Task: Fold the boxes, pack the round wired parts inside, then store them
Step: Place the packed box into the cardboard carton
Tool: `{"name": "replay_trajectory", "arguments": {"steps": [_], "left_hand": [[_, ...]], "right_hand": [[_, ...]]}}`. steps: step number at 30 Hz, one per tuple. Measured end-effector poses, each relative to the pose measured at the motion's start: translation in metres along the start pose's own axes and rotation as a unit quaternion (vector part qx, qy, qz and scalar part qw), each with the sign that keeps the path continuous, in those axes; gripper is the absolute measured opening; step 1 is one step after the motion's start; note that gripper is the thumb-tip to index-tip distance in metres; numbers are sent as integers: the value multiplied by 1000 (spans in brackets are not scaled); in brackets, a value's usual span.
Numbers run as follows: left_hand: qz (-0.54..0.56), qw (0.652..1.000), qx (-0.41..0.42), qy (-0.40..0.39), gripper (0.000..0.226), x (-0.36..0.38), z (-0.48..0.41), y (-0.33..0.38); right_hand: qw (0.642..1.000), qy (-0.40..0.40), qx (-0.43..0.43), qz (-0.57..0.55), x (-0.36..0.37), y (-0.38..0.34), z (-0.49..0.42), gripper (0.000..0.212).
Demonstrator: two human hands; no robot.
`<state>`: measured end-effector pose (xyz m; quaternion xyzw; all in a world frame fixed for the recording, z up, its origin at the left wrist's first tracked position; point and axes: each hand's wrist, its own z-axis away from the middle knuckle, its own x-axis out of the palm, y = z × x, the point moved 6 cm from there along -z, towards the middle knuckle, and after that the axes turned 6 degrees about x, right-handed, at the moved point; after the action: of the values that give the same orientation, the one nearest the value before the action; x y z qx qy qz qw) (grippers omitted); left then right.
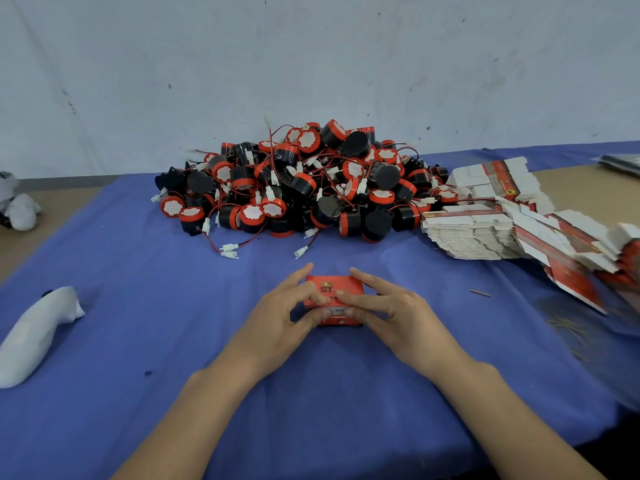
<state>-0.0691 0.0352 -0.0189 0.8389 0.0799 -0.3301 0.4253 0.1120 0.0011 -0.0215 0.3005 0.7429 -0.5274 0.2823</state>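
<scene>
Blue-clothed table (pixel 311 410), round wired parts (pixel 301 188) at twelve o'clock, flat boxes (pixel 478 233) at two, perhaps cloth bundle (pixel 34 334) at nine.

A blue cloth (pixel 138 306) is covering most of the tan worktop (pixel 588 181), which is standing against a scuffed white wall (pixel 311 64). A white stuffed pouch (pixel 38 332) is lying on the cloth's left side. Another white bundle (pixel 19 206) is sitting farther left, and a thin sliver (pixel 479 293) is lying at right.

Left hand (pixel 287 308) and right hand (pixel 388 306) gripping red box (pixel 334 289) (closed), parts pile (pixel 298 181) beyond
</scene>
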Motion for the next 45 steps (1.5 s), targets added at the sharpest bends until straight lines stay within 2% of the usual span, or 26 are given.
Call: {"name": "replay_trajectory", "arguments": {"steps": [4,8,12,18,24,32,34,37,40,43,45], "left_hand": [[102,994,-13,45,16,-4,0,11],[199,970,-12,139,11,-8,-12,38],[267,943,-28,195,16,4,-20,55],[275,937,-15,213,14,5,-31,61],[289,933,-70,202,20,27,-42,58],[292,923,-96,233,37,65,-50,78],[311,912,-113,243,37,77,-43,84],[326,896,-154,261,36,95,-25,90],[356,872,-204,268,34,113,-5,94],[413,828,-260,277,31,120,0,113],[484,788,-264,272,28,119,-11,143]], "right_hand": [[982,6,47,-185,-5,-2,-1,22],[926,87,57,-364,-12,-21,-4,13],[866,94,73,-487,1,-38,-6,11],[854,118,85,-499,-5,-42,-8,14],[846,183,142,-480,-13,-26,-6,26],[804,258,191,-500,-40,-3,20,38],[801,262,196,-501,-48,-1,31,37],[817,235,212,-483,-53,2,50,35],[815,210,239,-484,-58,8,74,34],[781,237,265,-513,-77,13,102,30],[769,260,267,-520,-97,14,122,29]]}}
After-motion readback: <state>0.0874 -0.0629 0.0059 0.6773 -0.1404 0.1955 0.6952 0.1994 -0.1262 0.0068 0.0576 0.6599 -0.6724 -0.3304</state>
